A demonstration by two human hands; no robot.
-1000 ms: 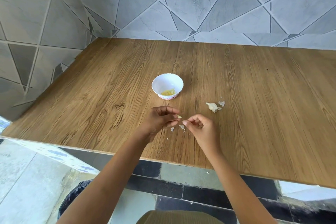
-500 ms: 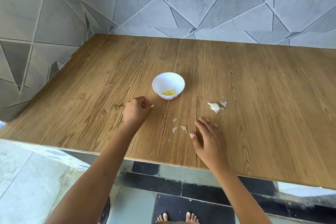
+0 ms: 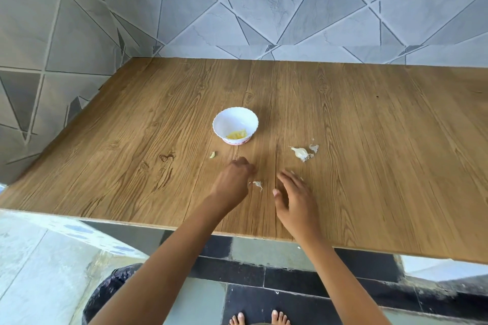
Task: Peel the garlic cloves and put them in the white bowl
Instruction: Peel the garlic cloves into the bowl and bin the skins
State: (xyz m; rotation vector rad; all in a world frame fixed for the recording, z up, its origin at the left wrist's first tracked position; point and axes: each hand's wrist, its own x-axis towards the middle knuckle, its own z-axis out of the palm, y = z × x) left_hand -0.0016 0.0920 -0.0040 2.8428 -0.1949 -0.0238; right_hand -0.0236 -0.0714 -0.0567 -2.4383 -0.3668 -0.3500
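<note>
Two hands are hanging low over the wooden table (image 3: 369,140), near its front edge. L hand (image 3: 233,179) is showing its back w/ fingers curled under and a bit blurred, so can't tell whether it's pinching anything or just closed on itself. A scrap of skin (image 3: 257,184) is lying just beside it, between the 2 hands. R hand (image 3: 295,198) is lying loose, fingers spread & relaxed, holding nothing, fingertips pointing toward the far side. White bowl (image 3: 235,120) is sitting further back, approx in line w/ the L hand, w/ yellowish peeled cloves (image 3: 237,135) resting in its bottom. One small clove (image 3: 212,154) is lying on the wood outside the bowl, near its front-left side, not touching it. Right of the bowl, an unpeeled garlic piece (image 3: 299,152) is lying w/ loose skin bits (image 3: 313,148) just beside it. Bare feet (image 3: 260,318) are showing on the floor below the table edge.
</note>
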